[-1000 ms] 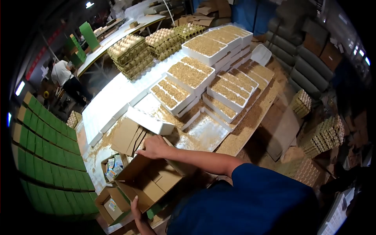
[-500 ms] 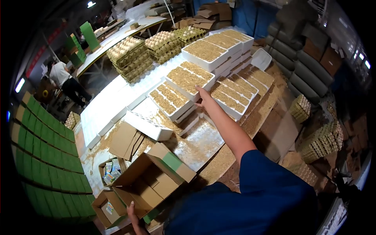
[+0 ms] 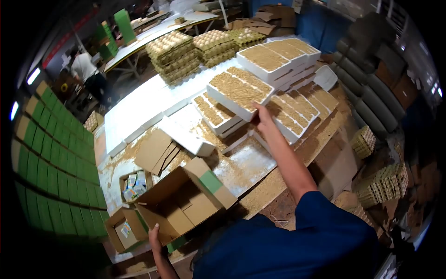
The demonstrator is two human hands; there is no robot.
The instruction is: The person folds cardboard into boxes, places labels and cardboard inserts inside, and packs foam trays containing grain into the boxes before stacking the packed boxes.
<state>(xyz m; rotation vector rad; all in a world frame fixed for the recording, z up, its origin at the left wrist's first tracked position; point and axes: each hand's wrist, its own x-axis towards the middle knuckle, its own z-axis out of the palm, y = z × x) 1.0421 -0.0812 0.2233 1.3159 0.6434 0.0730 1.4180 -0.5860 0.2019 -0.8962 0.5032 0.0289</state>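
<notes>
My right hand (image 3: 262, 117) grips the near corner of a white foam box (image 3: 227, 95) filled with golden, husk-like material. That box sits raised and slightly tilted above another filled foam box (image 3: 214, 116); its underside is hidden. My left hand (image 3: 155, 238) holds the near rim of an open cardboard carton (image 3: 173, 227), with the thumb on the rim and the other fingers mostly out of sight. Inside the carton only bare cardboard shows. Beside it are a smaller open carton (image 3: 121, 232) and a box of small printed packets (image 3: 134, 186).
More filled foam boxes (image 3: 295, 114) are stacked right and behind. Egg trays (image 3: 172, 53) stand at the table's back. Green cartons (image 3: 60, 172) line the left, and a person (image 3: 86, 69) stands beyond. Flat cardboard (image 3: 154, 151) and a white foam piece (image 3: 190, 137) lie mid-table.
The foam box in my right hand has lifted and come closer, covering more of the box below. My left hand stays on the carton rim. The camera view has shifted.
</notes>
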